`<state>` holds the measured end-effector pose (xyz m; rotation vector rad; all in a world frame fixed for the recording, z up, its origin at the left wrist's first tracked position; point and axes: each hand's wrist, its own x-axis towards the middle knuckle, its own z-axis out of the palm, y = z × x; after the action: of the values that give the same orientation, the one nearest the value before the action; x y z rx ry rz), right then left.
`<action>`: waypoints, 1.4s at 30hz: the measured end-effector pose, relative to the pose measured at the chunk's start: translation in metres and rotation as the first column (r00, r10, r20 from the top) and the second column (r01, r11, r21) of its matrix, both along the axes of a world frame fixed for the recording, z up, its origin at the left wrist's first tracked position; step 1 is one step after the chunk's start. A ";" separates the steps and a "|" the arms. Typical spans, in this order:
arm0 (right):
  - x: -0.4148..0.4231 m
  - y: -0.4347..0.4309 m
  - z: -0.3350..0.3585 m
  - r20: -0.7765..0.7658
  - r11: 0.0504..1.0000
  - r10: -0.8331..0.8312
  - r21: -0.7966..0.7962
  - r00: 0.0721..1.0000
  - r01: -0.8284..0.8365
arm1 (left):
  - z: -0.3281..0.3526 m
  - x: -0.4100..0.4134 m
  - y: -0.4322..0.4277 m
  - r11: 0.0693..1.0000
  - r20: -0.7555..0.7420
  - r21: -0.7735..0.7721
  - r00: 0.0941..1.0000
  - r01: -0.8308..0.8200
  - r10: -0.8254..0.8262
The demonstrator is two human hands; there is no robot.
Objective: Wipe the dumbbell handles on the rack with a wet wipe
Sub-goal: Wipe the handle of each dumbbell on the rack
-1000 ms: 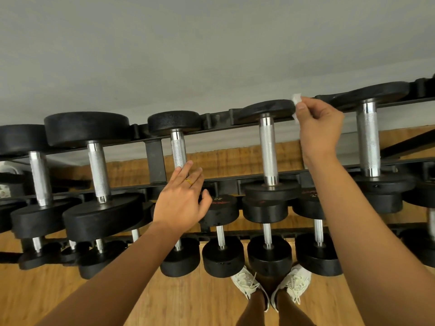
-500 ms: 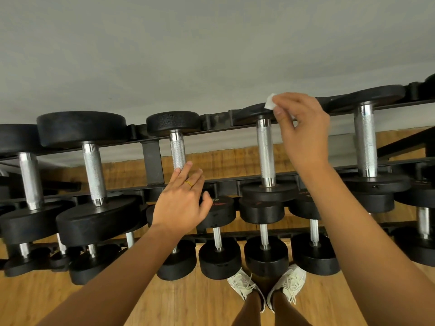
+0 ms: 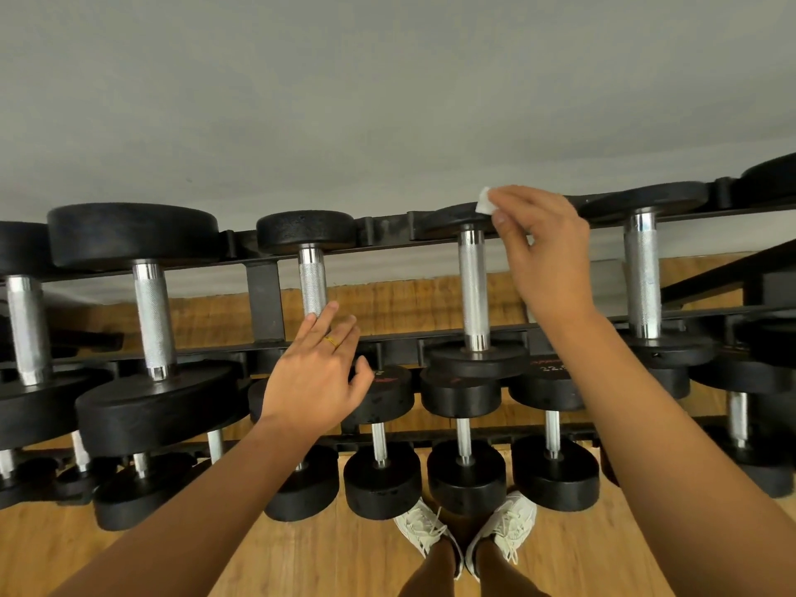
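Observation:
A black rack (image 3: 263, 301) carries black dumbbells with knurled steel handles on its top tier. My right hand (image 3: 545, 256) pinches a small folded white wet wipe (image 3: 485, 206) at the far end of one handle (image 3: 473, 290), over that dumbbell's far plate. My left hand (image 3: 316, 377) hovers flat, fingers spread and empty, over the near end of the neighbouring handle (image 3: 312, 280). More handles stand to the left (image 3: 150, 314) and right (image 3: 642, 275).
Lower tiers hold smaller dumbbells (image 3: 465, 476). My white shoes (image 3: 506, 530) stand on the wooden floor (image 3: 301, 558) just before the rack. A plain grey wall (image 3: 387, 101) rises behind it.
My right hand carried the wipe leftward from between two dumbbells to the far end of the middle handle. The left hand has stayed in place.

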<state>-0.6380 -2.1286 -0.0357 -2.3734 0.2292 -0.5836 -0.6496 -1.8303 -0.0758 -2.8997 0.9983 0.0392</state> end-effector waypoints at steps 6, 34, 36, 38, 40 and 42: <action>0.021 -0.019 0.019 -0.097 0.940 0.296 -0.144 0.950 -0.308 | 0.000 0.000 -0.002 1.000 -0.001 -0.031 1.000 -0.008 0.008; 0.102 0.014 0.070 -0.667 0.537 0.523 -0.226 0.531 -0.812 | -0.005 -0.003 0.001 0.988 -0.020 -0.142 0.998 -0.058 0.056; 0.103 0.029 0.053 -0.713 0.434 0.477 -0.317 0.514 -0.843 | -0.005 -0.003 0.001 0.986 -0.019 -0.154 0.998 -0.058 0.056; 0.103 0.042 0.042 -0.759 0.335 0.414 -0.386 0.502 -0.860 | -0.005 -0.003 0.001 0.983 -0.024 -0.169 0.998 -0.067 0.064; 0.101 0.041 0.040 -0.757 0.324 0.405 -0.405 0.512 -0.855 | -0.004 -0.003 0.000 0.981 -0.032 -0.183 0.997 -0.072 0.067; 0.095 0.031 0.048 -0.726 0.426 0.450 -0.336 0.519 -0.840 | -0.004 -0.002 0.001 0.981 -0.037 -0.182 0.997 -0.068 0.062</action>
<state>-0.5432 -2.0972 0.0124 -2.9319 -0.8820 0.5574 -0.6518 -1.8293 -0.0799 -3.1075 0.9595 -0.0034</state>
